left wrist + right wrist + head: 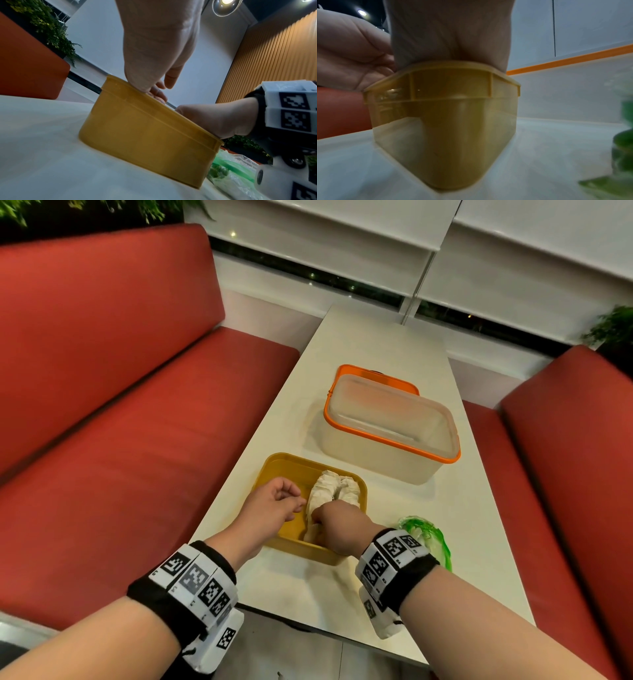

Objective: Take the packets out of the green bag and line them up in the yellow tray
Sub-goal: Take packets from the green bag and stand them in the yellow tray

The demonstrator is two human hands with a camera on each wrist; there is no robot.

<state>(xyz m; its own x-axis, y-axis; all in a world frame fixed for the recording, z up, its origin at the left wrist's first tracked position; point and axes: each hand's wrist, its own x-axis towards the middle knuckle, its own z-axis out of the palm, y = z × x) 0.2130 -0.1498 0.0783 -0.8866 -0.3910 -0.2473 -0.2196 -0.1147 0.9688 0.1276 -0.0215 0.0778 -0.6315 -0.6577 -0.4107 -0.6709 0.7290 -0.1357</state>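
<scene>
The yellow tray (297, 546) stands on the white table near its front edge, and white crumpled packets (337, 489) lie in its right half. My right hand (337, 525) reaches down into the tray with its fingers curled round the near end of a packet; the right wrist view shows only the hand's heel (450, 33) above the tray wall (445, 121). My left hand (277, 501) hovers over the tray's left half, fingers loosely curled, nothing seen in them. The green bag (428, 537) lies crumpled on the table just right of my right wrist.
A clear plastic box with an orange rim (387, 433) stands just behind the tray, with its orange lid (359, 371) beyond it. Red bench seats (137, 440) flank the narrow table (376, 344) on both sides. A window wall closes the far end.
</scene>
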